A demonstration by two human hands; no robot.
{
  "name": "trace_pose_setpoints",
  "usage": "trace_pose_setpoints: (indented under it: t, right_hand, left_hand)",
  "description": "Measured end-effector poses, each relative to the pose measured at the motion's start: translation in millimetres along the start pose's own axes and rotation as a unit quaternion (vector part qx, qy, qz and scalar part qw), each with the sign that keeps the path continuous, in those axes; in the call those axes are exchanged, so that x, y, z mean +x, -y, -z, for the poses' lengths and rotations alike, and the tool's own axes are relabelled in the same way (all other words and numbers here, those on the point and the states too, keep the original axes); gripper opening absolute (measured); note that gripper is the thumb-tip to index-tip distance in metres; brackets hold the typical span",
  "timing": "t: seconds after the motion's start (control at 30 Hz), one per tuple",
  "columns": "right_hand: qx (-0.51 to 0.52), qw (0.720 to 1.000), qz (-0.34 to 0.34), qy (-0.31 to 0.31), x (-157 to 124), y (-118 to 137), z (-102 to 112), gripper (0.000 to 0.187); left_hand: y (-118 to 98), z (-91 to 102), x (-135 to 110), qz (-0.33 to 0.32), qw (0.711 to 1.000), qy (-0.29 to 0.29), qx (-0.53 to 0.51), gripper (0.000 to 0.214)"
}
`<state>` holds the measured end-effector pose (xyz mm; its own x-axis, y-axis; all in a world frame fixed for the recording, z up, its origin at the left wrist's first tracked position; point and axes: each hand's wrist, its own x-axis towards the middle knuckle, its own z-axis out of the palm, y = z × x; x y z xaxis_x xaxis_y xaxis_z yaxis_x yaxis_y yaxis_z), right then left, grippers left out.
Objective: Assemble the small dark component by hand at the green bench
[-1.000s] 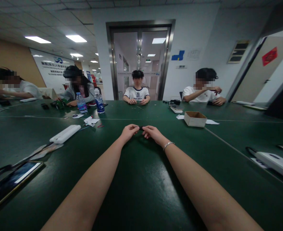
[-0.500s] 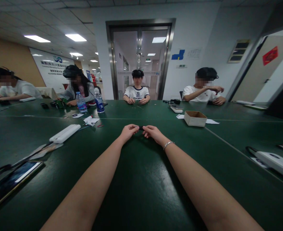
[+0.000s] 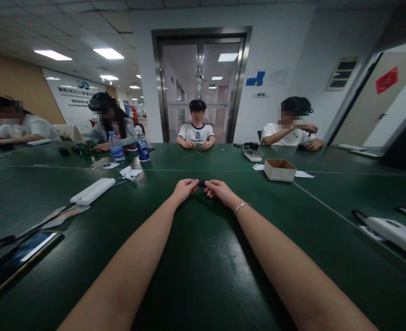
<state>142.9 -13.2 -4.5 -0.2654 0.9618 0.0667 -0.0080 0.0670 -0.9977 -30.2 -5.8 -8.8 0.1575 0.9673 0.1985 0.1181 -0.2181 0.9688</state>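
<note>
Both my arms stretch forward over a dark green table [image 3: 203, 257]. My left hand [image 3: 185, 188] and my right hand [image 3: 219, 189] meet at the table's middle, fingers pinched together on a small black object [image 3: 202, 183] held between them. The object is too small to name. A thin bracelet [image 3: 241, 207] sits on my right wrist.
A white power strip [image 3: 92, 191] and a phone [image 3: 14, 262] lie at left, another white strip [image 3: 394, 232] at right. A cardboard box [image 3: 279, 169] stands right of my hands. Two water bottles [image 3: 116, 147] stand at the back left. Several people sit around the far side.
My hands have stayed in place. The people at the far left and the person at the right have shifted slightly.
</note>
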Motion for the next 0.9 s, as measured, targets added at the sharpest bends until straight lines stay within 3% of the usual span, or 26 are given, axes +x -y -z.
trace_pose_setpoints:
  t: [0.9]
  right_hand:
    - [-0.035,0.999,0.015,0.0,4.4,-5.4,2.0,0.007]
  left_hand:
    - [6.9,2.5,3.1,0.009,0.994,-0.028,0.105,0.05]
